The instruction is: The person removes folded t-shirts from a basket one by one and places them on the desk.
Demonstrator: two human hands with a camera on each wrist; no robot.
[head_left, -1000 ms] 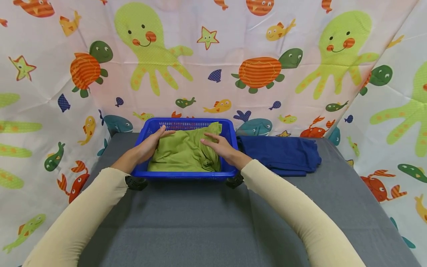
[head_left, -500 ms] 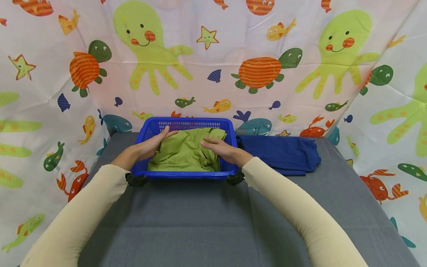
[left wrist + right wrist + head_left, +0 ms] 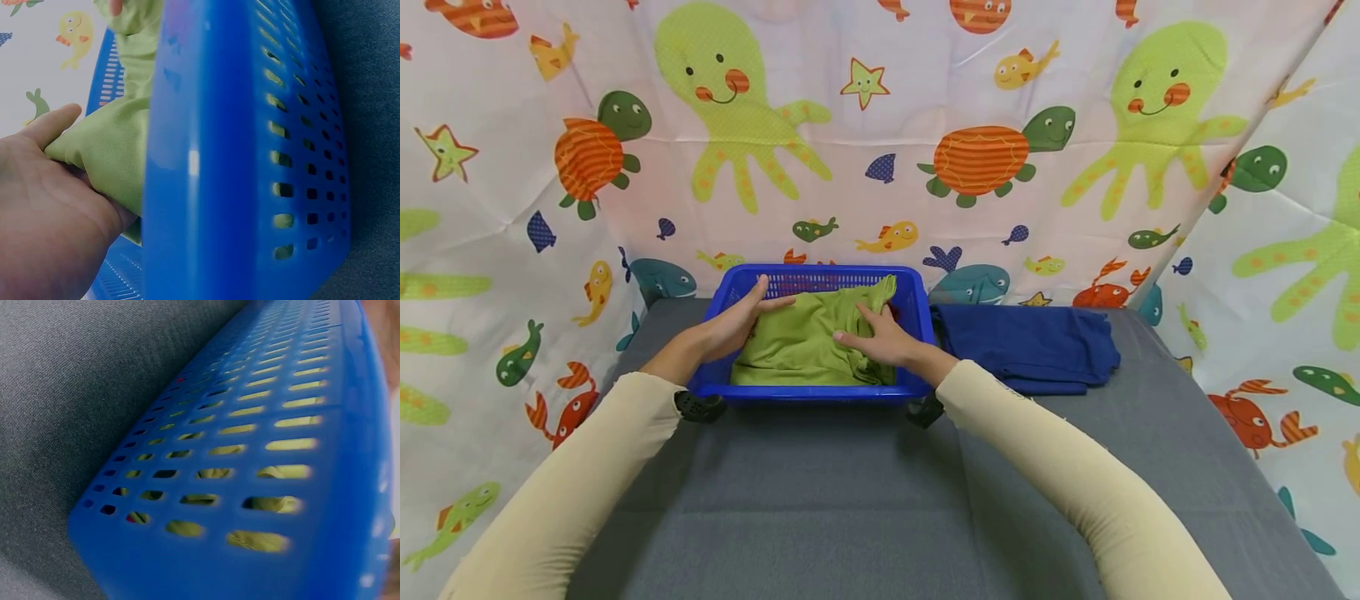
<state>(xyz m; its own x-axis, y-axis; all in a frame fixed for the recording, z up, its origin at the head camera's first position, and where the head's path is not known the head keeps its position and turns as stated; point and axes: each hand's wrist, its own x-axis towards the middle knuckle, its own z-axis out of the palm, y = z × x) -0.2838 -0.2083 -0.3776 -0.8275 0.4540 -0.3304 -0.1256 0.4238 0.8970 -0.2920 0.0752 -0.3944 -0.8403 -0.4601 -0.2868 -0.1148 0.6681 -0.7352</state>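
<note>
A blue plastic basket (image 3: 820,392) with slotted sides stands on the grey-covered table, holding a rumpled green cloth (image 3: 805,342). At the cloth's left side is my left hand (image 3: 730,329), thumb raised and index finger extended over it. In the left wrist view the other fingers of this hand (image 3: 56,212) go out of sight beneath a fold of the cloth (image 3: 119,150). My right hand (image 3: 887,340) lies on the cloth's right part, thumb and fingers spread. The right wrist view is filled mostly by the basket's outer wall (image 3: 244,450), which hides that hand.
A folded navy cloth (image 3: 1030,346) lies on the table just right of the basket. Behind, a curtain (image 3: 865,167) printed with sea animals hangs along the table's back and sides. Grey table cover (image 3: 820,500) stretches in front of the basket, between my forearms.
My right hand has shifted slightly left over the cloth, its fingers spreading. The cloth's upper right corner dipped, then rose again. My left hand has moved only a little.
</note>
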